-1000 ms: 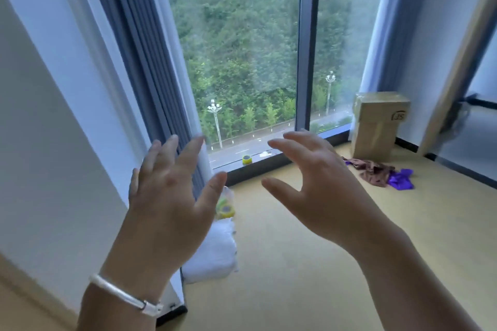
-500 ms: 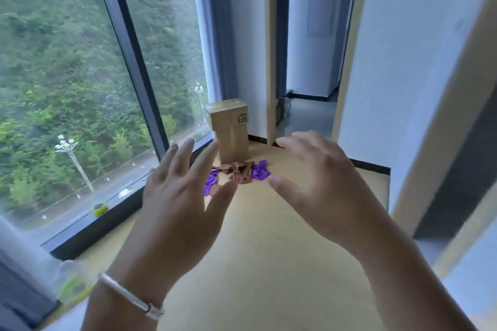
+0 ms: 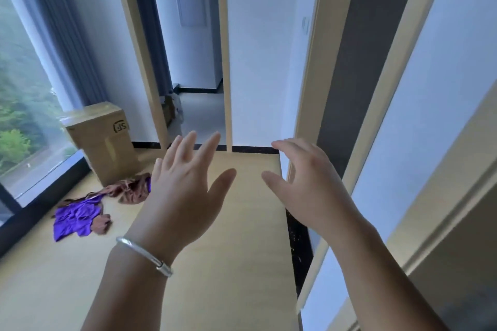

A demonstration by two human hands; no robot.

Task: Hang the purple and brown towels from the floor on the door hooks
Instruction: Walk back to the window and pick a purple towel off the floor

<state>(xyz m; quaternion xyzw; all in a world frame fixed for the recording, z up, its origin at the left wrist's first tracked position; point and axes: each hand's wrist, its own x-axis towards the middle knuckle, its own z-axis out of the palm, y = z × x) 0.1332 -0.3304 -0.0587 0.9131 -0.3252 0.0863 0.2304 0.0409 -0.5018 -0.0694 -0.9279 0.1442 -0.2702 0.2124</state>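
While both hands hang in mid-air, nothing is held.
Left hand [image 3: 185, 196]: fingers straight and spread, silver bangle [image 3: 145, 255] at wrist.
Right hand [image 3: 309, 188]: fingers apart, loosely curved.
Purple towel [image 3: 75, 216]: crumpled on floor [image 3: 228, 263] by window.
Brown towel [image 3: 131, 189]: touching it, at foot of cardboard box [image 3: 100, 140].

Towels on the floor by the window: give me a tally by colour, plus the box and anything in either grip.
Purple towel: 1
Brown towel: 1
Cardboard box: 1
Things held in the left hand or right hand: 0
Total: 3 things, all on the floor; both towels lie crumpled by the box, neither picked up yet.
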